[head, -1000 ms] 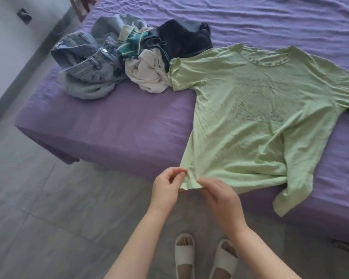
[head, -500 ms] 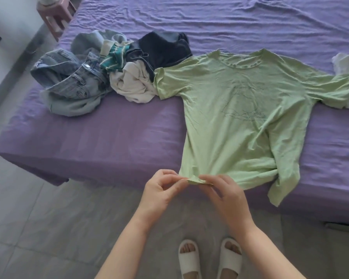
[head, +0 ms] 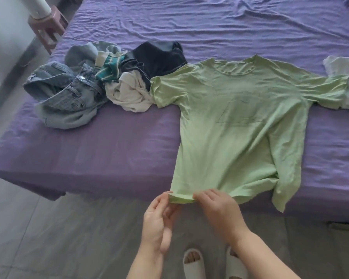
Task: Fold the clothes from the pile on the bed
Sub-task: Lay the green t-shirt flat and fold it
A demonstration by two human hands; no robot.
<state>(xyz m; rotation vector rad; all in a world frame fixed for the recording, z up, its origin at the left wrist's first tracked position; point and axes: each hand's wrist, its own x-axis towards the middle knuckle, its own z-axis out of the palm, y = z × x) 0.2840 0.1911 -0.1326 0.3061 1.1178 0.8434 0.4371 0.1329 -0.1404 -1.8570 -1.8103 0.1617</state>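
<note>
A light green T-shirt lies spread face up on the purple bed, its hem hanging over the near edge. My left hand pinches the hem's near left corner. My right hand grips the hem just to the right of it, with a short rolled strip of hem between the two hands. The shirt's right lower side is bunched and hangs down. The pile sits left of the shirt: blue jeans, a grey garment, a teal striped piece, a cream piece and a dark navy piece.
White cloth lies at the bed's right edge, touching the shirt's sleeve. A pink stool stands by the bed's far left corner. Grey tiled floor lies below the bed, with feet in white slippers near the bottom.
The view has tilted up and shifted, showing more bed. Both hands stay on the hem's left corner; my left hand has turned palm-up and the hem between the hands is now rolled.
</note>
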